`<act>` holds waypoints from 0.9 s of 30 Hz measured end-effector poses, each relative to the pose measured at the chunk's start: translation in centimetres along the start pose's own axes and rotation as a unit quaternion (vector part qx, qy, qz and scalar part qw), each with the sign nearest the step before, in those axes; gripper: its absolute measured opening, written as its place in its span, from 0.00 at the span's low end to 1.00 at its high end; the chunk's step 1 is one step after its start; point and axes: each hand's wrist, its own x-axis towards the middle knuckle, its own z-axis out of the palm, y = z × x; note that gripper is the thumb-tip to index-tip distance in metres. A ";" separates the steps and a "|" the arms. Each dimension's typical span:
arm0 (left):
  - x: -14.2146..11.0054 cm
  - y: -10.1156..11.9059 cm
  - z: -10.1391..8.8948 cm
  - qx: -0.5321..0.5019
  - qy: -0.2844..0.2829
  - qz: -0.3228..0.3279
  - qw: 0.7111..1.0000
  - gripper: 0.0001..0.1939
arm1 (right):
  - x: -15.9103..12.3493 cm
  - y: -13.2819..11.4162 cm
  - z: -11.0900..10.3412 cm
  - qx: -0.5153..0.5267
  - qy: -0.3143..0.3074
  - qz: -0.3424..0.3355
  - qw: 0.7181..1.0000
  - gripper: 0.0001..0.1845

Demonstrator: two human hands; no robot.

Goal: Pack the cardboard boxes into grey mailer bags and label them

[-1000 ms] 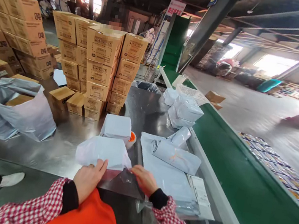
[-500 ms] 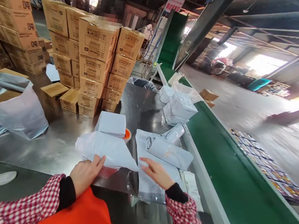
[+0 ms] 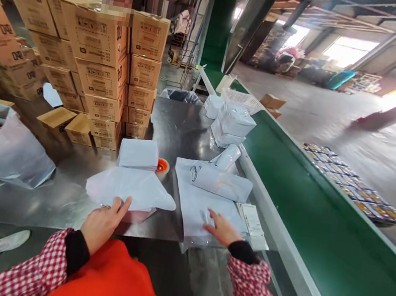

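Note:
My left hand (image 3: pixel 104 221) is at the front edge of a white plastic mailer bag (image 3: pixel 133 188), with its fingertips closed on that edge; the thumb is hidden. The bag lies across a pinkish packet (image 3: pixel 138 216). Behind it stands a white wrapped block (image 3: pixel 139 153), beside a roll of tape with an orange core (image 3: pixel 162 166). My right hand (image 3: pixel 222 229) hovers over or lightly touches flat white mailers (image 3: pixel 196 214), its fingers spread and nothing in them. A rolled grey-white bag (image 3: pixel 220 182) lies on these mailers, and paper slips (image 3: pixel 253 224) lie to the right.
A green conveyor belt (image 3: pixel 311 203) runs along the right. Cardboard boxes (image 3: pixel 99 33) are stacked at the back left, with a person behind them. A large open plastic bag (image 3: pixel 21 152) stands on the left. White parcels (image 3: pixel 235 121) sit at the back of the metal table (image 3: pixel 171 123).
My right hand has drawn off the bag's right corner and moved right over the flat mailers. My left hand stays at the bag's front edge. The view has tilted down and turned slightly.

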 end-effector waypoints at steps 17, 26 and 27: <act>-12.1 -2.2 8.5 -0.249 -0.005 0.013 0.968 0.17 | 4.1 -22.6 6.1 -0.117 0.058 -0.195 0.972 0.24; 1.2 -0.4 -0.7 -0.231 0.112 -0.189 0.948 0.24 | 3.6 -22.7 6.0 -0.079 0.072 -0.213 0.971 0.25; 1.7 -0.6 0.1 -0.257 0.097 -0.232 0.933 0.25 | 3.5 -22.3 6.1 -0.056 0.086 -0.213 0.972 0.24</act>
